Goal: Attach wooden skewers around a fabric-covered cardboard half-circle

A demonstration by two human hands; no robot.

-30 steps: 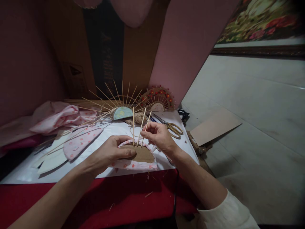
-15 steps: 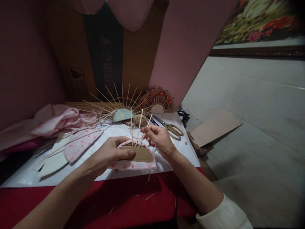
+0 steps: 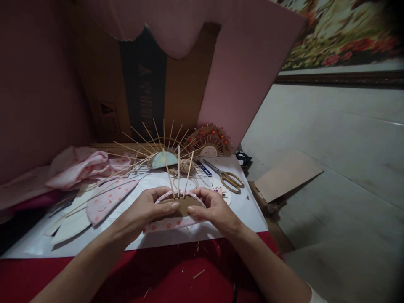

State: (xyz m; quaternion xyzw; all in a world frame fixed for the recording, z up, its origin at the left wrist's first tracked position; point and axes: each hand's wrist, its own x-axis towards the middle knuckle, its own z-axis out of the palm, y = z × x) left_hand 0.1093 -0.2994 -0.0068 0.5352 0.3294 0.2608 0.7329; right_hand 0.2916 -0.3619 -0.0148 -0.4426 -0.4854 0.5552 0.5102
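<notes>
Between my two hands is a half-round cardboard piece (image 3: pixel 180 206) edged with pink dotted fabric. My left hand (image 3: pixel 151 206) grips its left end, thumb flat on the bare cardboard. On the other end my right hand (image 3: pixel 213 208) is closed the same way, thumb in front and fingers behind. Three thin wooden sticks (image 3: pixel 179 170) rise from the curved top edge, the outer two leaning. Just behind lie a ball of twine (image 3: pixel 187 167) and a light blue half-round piece (image 3: pixel 164 160) with sticks fanning out from it.
Gold-handled scissors (image 3: pixel 232 181) and a blue cutter (image 3: pixel 204 168) lie to the right on the white sheet (image 3: pixel 126 235). A finished-looking fan with red beads (image 3: pixel 217 134) leans at the back. Pink fabric (image 3: pixel 85 166) and a dotted fabric piece (image 3: pixel 109 200) are at left. Scraps dot the red cloth (image 3: pixel 176 273).
My right hand has let go of the rightmost stick and moved down to grip the cardboard's right end. The view has tilted slightly upward.
</notes>
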